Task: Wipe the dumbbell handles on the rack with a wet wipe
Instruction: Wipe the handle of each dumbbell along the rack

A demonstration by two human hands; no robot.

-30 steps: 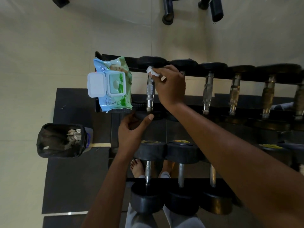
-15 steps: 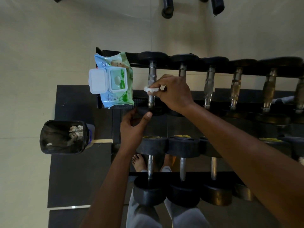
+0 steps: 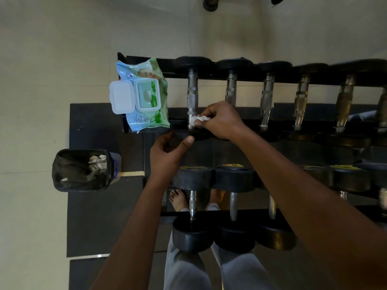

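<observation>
My right hand (image 3: 222, 120) pinches the wet wipe (image 3: 198, 120) against the near end of the leftmost top-row dumbbell handle (image 3: 192, 99); my left hand (image 3: 167, 155) curls around that dumbbell's near head. The wipe looks soft and limp, the knurled steel stiff and heavy, so I'd wrap it around the shaft.

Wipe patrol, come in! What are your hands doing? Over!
Right hand pinches crumpled white wet wipe at near end of leftmost knurled steel dumbbell handle. Left hand steadies its black end weight. Nothing blocking.
</observation>
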